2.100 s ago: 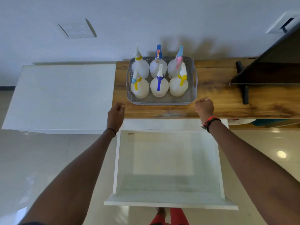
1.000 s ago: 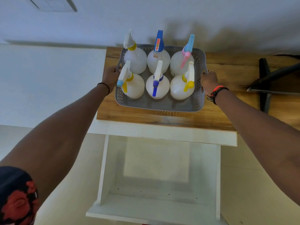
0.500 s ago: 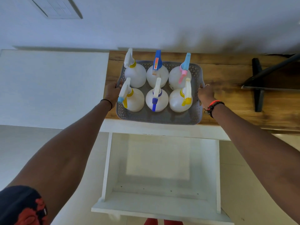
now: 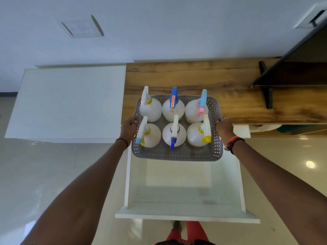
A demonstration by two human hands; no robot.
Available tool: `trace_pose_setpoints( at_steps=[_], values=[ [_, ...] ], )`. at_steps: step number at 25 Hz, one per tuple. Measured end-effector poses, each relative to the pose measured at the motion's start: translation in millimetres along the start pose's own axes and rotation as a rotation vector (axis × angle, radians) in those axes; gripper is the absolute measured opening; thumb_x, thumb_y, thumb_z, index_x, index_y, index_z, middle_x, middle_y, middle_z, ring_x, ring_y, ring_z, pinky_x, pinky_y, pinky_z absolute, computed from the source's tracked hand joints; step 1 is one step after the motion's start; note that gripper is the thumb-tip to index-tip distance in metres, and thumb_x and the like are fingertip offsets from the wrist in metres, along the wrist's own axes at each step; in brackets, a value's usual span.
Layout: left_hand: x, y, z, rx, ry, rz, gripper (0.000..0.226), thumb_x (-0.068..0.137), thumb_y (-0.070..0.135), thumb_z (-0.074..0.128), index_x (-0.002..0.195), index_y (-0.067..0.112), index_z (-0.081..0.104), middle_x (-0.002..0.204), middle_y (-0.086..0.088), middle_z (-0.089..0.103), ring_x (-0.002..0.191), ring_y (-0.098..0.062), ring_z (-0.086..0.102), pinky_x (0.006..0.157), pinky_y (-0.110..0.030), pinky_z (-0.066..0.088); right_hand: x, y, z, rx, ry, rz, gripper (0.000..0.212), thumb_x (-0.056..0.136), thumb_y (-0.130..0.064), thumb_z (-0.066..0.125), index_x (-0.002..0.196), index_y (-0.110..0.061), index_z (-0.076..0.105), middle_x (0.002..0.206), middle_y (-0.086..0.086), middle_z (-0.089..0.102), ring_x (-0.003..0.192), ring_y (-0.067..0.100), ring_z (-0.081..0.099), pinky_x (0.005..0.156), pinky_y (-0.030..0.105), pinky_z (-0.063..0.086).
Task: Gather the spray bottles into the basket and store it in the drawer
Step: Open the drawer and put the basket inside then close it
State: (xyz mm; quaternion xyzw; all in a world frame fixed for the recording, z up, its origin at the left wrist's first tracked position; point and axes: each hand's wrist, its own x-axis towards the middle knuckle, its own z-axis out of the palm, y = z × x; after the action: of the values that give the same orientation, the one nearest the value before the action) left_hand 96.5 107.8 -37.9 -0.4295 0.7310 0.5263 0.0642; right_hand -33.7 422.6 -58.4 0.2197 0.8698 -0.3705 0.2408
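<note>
A grey perforated basket (image 4: 177,154) holds several white spray bottles (image 4: 174,134) in two rows, with white, blue, pink and yellow trigger heads. My left hand (image 4: 128,129) grips the basket's left handle and my right hand (image 4: 224,129) grips its right handle. The basket is lifted and hangs half over the front edge of the wooden counter (image 4: 221,82) and half over the back of the open white drawer (image 4: 184,191). The drawer's inside is bare.
A white cabinet top (image 4: 67,101) adjoins the counter on the left. A dark screen on a black stand (image 4: 269,96) sits at the counter's right. A wall switch plate (image 4: 82,27) is above. Glossy tiled floor (image 4: 53,174) surrounds the drawer.
Both hands took the basket's handles, lifted it off the counter and drew it toward me, so it now overhangs the open drawer.
</note>
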Motion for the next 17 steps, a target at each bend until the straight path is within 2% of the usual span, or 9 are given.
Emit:
trace_pose_setpoints(
  at_steps=[2, 6, 9, 13, 17],
  values=[
    [-18, -14, -2, -0.002, 0.001, -0.015, 0.03, 0.094, 0.007, 0.049, 0.12, 0.001, 0.062, 0.101, -0.016, 0.062, 0.091, -0.021, 0.055, 0.08, -0.036, 0.046, -19, 18, -2, -0.003, 0.005, 0.017, 0.033, 0.099, -0.014, 0.039, 0.123, 0.006, 0.053, 0.126, 0.027, 0.056, 0.115, 0.04, 0.054, 0.076, 0.032, 0.036],
    [-50, -39, -2, -0.025, -0.013, 0.005, 0.031, 0.096, 0.006, 0.046, 0.124, 0.005, 0.06, 0.103, -0.013, 0.062, 0.093, -0.023, 0.056, 0.086, -0.041, 0.049, -52, 52, -6, 0.016, -0.017, 0.031, 0.034, 0.099, -0.015, 0.038, 0.122, 0.004, 0.055, 0.123, 0.027, 0.058, 0.113, 0.041, 0.055, 0.076, 0.033, 0.037],
    [-74, -57, 1, -0.023, -0.019, 0.02, 0.03, 0.096, 0.007, 0.044, 0.121, 0.005, 0.062, 0.102, -0.012, 0.062, 0.092, -0.022, 0.055, 0.083, -0.038, 0.046, -74, 76, -10, 0.028, -0.013, 0.042, 0.033, 0.099, -0.014, 0.038, 0.122, 0.003, 0.055, 0.122, 0.027, 0.059, 0.113, 0.041, 0.055, 0.083, 0.037, 0.043],
    [-100, -82, 7, -0.05, -0.007, -0.02, 0.029, 0.096, 0.007, 0.046, 0.118, 0.001, 0.063, 0.106, -0.016, 0.065, 0.094, -0.024, 0.056, 0.09, -0.043, 0.049, -96, 109, -14, 0.044, 0.001, 0.048, 0.033, 0.098, -0.013, 0.039, 0.121, 0.001, 0.058, 0.121, 0.026, 0.06, 0.113, 0.04, 0.056, 0.09, 0.039, 0.044],
    [-128, -105, 15, -0.059, 0.01, -0.04, 0.028, 0.096, 0.004, 0.045, 0.116, 0.0, 0.064, 0.097, -0.014, 0.063, 0.087, -0.024, 0.053, 0.079, -0.037, 0.045, -111, 139, -17, 0.049, -0.016, 0.068, 0.033, 0.099, -0.015, 0.038, 0.122, -0.001, 0.057, 0.121, 0.024, 0.06, 0.113, 0.039, 0.056, 0.089, 0.037, 0.044]
  ],
)
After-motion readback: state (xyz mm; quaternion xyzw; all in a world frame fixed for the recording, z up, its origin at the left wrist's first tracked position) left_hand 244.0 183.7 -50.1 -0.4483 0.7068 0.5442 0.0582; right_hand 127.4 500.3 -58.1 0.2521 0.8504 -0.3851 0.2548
